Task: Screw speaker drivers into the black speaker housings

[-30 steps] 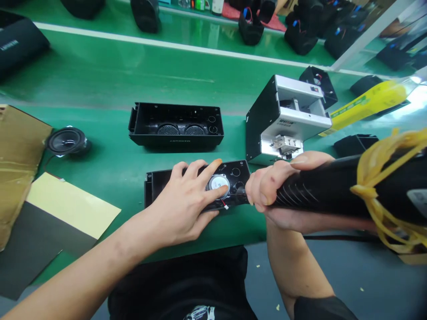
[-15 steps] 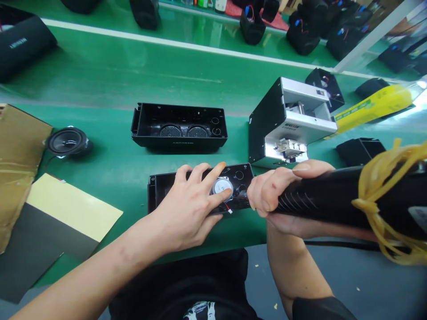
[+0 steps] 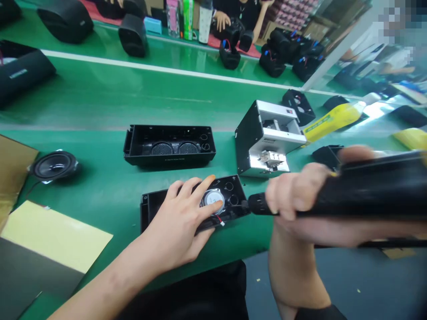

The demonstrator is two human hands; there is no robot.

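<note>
My left hand (image 3: 185,222) grips a black speaker housing (image 3: 236,184) on the green bench, fingers across its open top and thumb along the near side. Under those fingertips sits a round speaker driver (image 3: 212,198) with a silver-white back, and a short red lead with a white plug hangs from it. My right hand (image 3: 296,193), partly blurred, is wrapped round a black electric screwdriver (image 3: 376,189) held almost level. Its tip points left at the housing beside the driver; contact cannot be made out. A second open housing (image 3: 170,160) lies behind, grilles showing inside.
A black-and-silver screw feeder (image 3: 248,138) stands behind the screwdriver. At left are a loose speaker driver (image 3: 53,166), a cardboard box (image 3: 15,164) and a pale yellow sheet (image 3: 63,235). A yellow bottle (image 3: 330,122) lies at right. Across the bench, a person's hand (image 3: 220,20) is among black speakers.
My right hand has drawn the screwdriver back to the right, baring its nose and tip. My left hand stays on the housing. The view has tilted up, showing more of the far bench.
</note>
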